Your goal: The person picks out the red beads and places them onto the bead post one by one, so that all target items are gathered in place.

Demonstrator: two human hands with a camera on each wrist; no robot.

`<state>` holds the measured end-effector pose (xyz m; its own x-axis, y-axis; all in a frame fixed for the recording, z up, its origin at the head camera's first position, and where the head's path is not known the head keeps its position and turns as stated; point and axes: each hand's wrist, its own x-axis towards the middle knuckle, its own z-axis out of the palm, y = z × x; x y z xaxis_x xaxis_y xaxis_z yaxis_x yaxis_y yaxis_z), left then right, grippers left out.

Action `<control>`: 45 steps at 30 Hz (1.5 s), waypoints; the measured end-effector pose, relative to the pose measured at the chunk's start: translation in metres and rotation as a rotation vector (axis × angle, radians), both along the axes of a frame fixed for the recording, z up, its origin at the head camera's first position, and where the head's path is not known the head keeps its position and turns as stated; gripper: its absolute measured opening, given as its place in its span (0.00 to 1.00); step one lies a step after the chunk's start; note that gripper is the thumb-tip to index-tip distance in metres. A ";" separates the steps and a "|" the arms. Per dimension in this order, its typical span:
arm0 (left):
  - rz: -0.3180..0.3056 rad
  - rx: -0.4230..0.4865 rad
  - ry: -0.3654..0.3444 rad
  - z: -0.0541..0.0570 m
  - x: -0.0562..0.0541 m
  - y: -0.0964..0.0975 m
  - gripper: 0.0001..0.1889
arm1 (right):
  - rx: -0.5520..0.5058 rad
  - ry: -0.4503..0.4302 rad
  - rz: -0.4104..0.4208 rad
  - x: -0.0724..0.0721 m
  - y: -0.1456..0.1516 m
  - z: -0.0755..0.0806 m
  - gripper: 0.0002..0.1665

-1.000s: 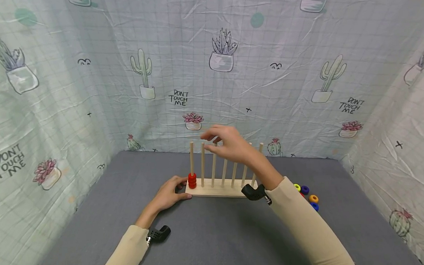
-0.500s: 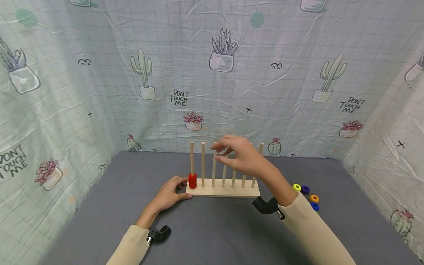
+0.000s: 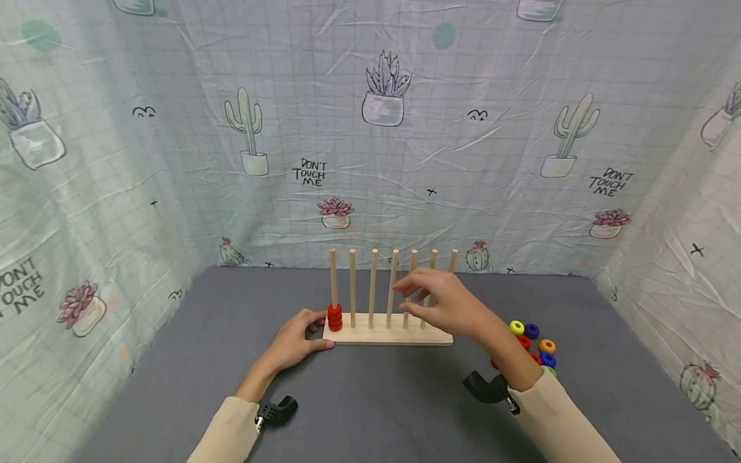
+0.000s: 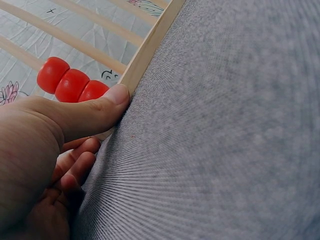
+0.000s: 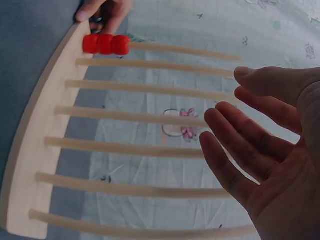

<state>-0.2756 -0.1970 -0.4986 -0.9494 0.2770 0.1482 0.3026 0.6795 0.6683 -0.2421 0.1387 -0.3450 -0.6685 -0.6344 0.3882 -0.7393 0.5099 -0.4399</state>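
Note:
A wooden bead stand (image 3: 386,338) with a long flat base and several upright pegs stands on the grey table. Its leftmost peg carries three red beads (image 3: 335,318), stacked at the bottom. My left hand (image 3: 296,340) grips the base's left end, the thumb (image 4: 112,100) on the front edge and the fingers bent round behind. In front of the right-hand pegs hovers my right hand (image 3: 443,300), its fingers relaxed and nothing between them. The right wrist view shows those fingers (image 5: 235,140) apart from the thumb, overlapping the ends of bare pegs (image 5: 150,117).
To the right of the stand lie loose beads: yellow (image 3: 517,327), purple (image 3: 531,331), orange (image 3: 547,347), blue (image 3: 548,360) and several red (image 3: 524,342). The right forearm partly covers this group. A cactus-print cloth (image 3: 404,155) hangs behind and around the table.
My right hand has moved from above the left-hand pegs rightward and down toward the loose beads. My left hand stays on the base, and the red beads have not moved.

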 end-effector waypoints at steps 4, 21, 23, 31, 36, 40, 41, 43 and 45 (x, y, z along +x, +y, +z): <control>0.005 0.000 -0.005 -0.001 0.000 -0.001 0.38 | 0.019 -0.022 -0.018 0.003 0.011 -0.010 0.18; 0.003 -0.001 0.007 -0.004 0.001 -0.002 0.38 | 0.005 -0.135 -0.101 0.008 0.053 -0.055 0.16; 0.003 -0.002 0.013 -0.004 0.001 -0.003 0.38 | 0.002 -0.147 -0.110 0.008 0.059 -0.060 0.16; 0.006 -0.005 0.020 -0.003 0.001 -0.003 0.38 | -0.020 -0.169 -0.152 0.007 0.082 -0.075 0.16; 0.007 -0.001 0.003 -0.002 0.002 -0.003 0.38 | -0.021 -0.201 -0.192 0.008 0.095 -0.080 0.17; 0.006 0.001 0.003 -0.001 0.002 -0.002 0.38 | -0.019 -0.189 -0.226 0.007 0.109 -0.084 0.17; 0.006 0.006 0.000 -0.001 0.002 -0.002 0.38 | -0.023 -0.184 -0.237 0.007 0.112 -0.085 0.17; 0.006 0.001 0.006 -0.001 0.001 -0.001 0.38 | -0.025 -0.181 -0.256 0.008 0.119 -0.086 0.17; 0.009 0.000 0.006 -0.001 0.000 0.000 0.38 | -0.024 -0.183 -0.277 0.009 0.126 -0.087 0.17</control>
